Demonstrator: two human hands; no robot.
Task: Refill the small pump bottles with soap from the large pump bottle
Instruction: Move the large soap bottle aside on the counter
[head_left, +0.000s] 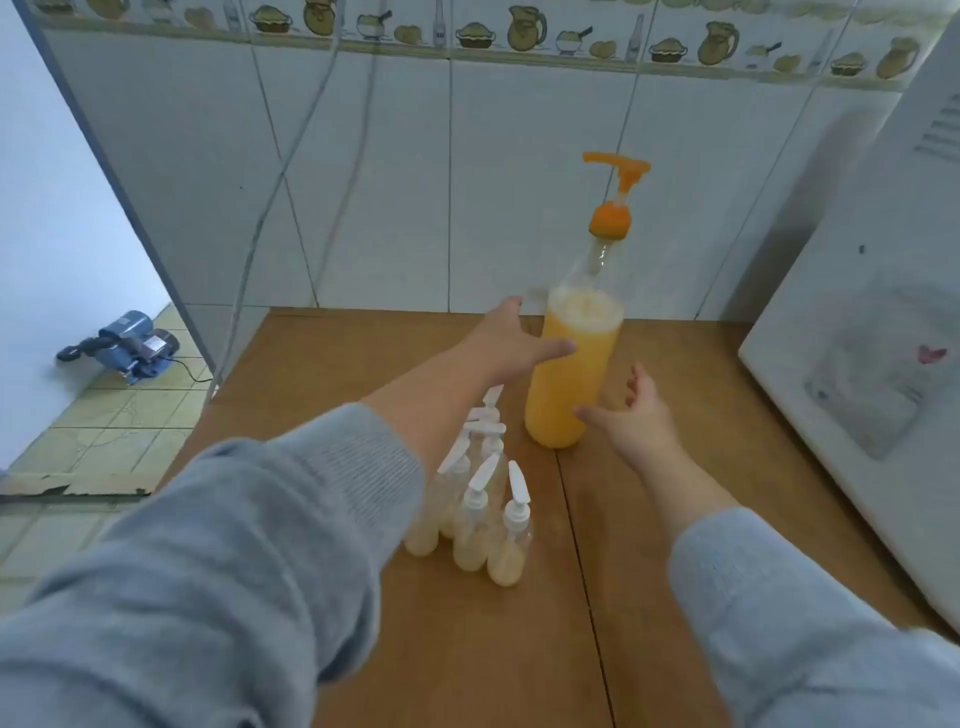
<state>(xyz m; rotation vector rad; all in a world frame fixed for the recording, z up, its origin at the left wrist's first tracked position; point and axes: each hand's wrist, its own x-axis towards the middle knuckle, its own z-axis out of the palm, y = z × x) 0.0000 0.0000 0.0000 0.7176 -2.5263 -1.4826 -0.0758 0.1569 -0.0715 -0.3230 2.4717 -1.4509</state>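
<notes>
Soap, bright orange, fills most of the large pump bottle (571, 364), which stands upright on the brown wooden worktop (467, 649) near the tiled wall (415, 182). Its pump top (615, 192) is orange too, with the spout pointing left.

The left hand (511, 345) reaches out to the big bottle. Its thumb lies on the front of the bottle, about halfway up, and its fingers go round the far side, so it looks like it holds the bottle. The right hand (636, 415) is low down by the bottle's bottom right side. Its fingers are spread wide and loose, and its thumb tip is touching or almost touching the bottle; I cannot tell which. Both arms wear grey sleeves (234, 571).

The small pump bottles (480, 514) stand in a tight bunch on the worktop, nearer to the person and a bit left of the big bottle. They are clear with white pump tops, and each has a little pale soap at the bottom.

A big white box-like machine (872, 338) sits at the right side. Down on the green floor tiles at the left lies a blue machine (130, 345).
</notes>
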